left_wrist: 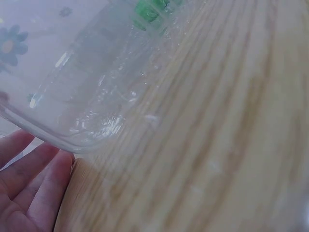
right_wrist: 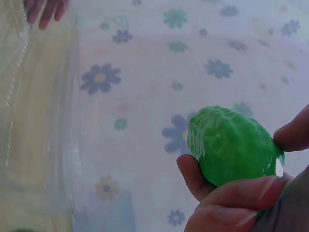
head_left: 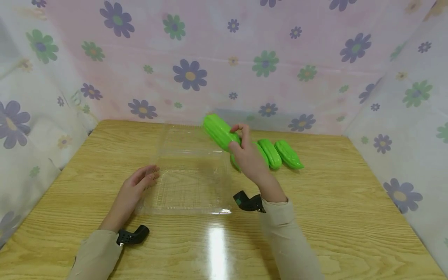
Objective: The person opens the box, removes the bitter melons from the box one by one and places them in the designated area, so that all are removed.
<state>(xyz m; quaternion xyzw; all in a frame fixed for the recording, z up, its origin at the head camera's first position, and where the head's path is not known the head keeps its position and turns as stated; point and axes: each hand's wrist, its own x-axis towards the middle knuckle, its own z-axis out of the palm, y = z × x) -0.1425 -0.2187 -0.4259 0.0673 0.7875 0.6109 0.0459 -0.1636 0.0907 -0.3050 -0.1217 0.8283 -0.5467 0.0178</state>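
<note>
A bright green, glossy bitter melon (head_left: 217,131) with ridged, bumpy skin is in my right hand (head_left: 250,159), gripped near one end between thumb and fingers. Its free end points to the far left, raised over the right side of the clear plastic box (head_left: 187,212). In the right wrist view the same bitter melon (right_wrist: 231,145) has the thumb and fingertips around it. My left hand (head_left: 138,184) rests at the box's left side, fingers extended. In the left wrist view its fingertips (left_wrist: 50,154) touch the box's edge. The box's lid (head_left: 189,138) lies folded back towards the wall.
Several more bitter melons (head_left: 270,154) lie in a row on the wooden table (head_left: 332,202), right of the box; my right hand partly hides some. A flowered cloth (head_left: 217,50) closes off the back and both sides.
</note>
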